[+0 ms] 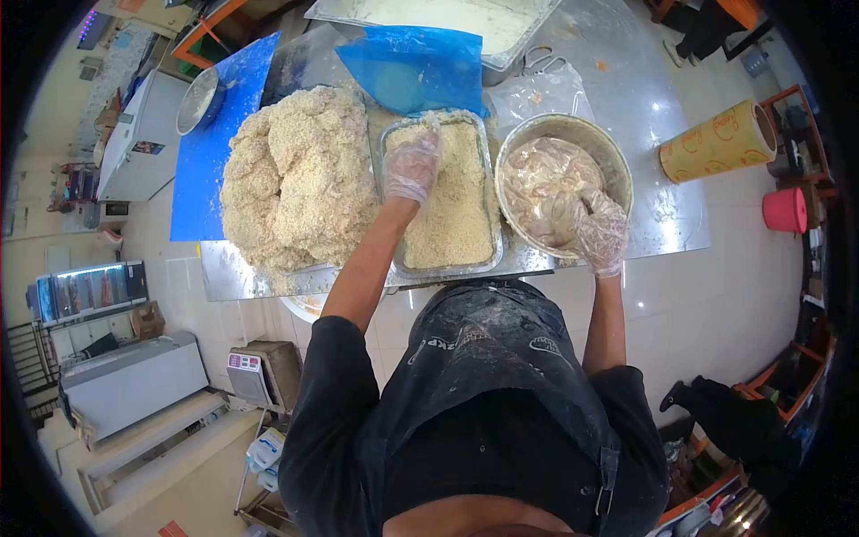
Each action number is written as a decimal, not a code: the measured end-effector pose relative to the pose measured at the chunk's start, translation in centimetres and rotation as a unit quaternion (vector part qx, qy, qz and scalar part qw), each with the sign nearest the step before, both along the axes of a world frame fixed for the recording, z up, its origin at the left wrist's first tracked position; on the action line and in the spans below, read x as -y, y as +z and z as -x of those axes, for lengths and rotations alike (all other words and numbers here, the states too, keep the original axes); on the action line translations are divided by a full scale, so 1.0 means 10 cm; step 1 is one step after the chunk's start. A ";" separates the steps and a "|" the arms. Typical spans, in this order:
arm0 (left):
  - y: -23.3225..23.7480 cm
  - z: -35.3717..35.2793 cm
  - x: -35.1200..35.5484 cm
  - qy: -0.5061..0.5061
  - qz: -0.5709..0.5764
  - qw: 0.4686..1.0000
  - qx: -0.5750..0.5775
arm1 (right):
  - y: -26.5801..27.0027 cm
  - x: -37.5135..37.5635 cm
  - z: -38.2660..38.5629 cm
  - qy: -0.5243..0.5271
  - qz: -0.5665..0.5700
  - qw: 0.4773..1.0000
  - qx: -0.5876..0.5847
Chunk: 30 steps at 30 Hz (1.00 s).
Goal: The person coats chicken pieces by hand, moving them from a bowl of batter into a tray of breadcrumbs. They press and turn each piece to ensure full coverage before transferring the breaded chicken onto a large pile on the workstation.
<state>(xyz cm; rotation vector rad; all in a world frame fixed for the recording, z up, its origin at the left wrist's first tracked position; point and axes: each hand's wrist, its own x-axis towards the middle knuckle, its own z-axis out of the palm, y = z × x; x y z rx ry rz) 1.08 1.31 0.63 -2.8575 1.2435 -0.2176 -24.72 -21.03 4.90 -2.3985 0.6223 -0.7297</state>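
Observation:
Both hands wear clear plastic gloves. My left hand point(413, 166) is over the left part of a metal tray point(490, 192) filled with pale breadcrumbs point(450, 225); its fingertips are too unclear to tell what they hold. My right hand point(601, 231) reaches over the near right rim of a round bowl point(620, 170), fingers against the wet raw meat point(548, 183) inside. What those fingers grip, if anything, cannot be made out. Left of the tray rises a large heap of crumb-coated pieces point(300, 179).
A blue plastic bag point(420, 67) lies behind the tray, near a large container of white powder point(501, 22). Scissors point(543, 60) are behind the bowl. A yellow roll point(718, 143) stands at the right, a small bowl point(199, 100) on the blue board point(210, 179).

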 end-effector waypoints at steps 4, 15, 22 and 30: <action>0.10 -0.21 -0.07 0.064 0.096 0.990 -0.077 | -0.01 0.00 -0.01 -0.009 -0.017 1.000 0.002; 1.55 -0.48 -1.06 0.157 0.402 0.809 -0.399 | -0.02 0.00 0.00 -0.023 -0.036 0.998 -0.044; 1.31 -0.74 -1.90 0.224 0.255 0.935 -0.105 | -0.01 0.00 -0.02 -0.012 -0.030 0.999 -0.032; 1.31 -0.01 -1.67 0.147 0.127 0.975 -0.109 | -0.35 0.29 0.09 0.083 0.164 0.982 -0.037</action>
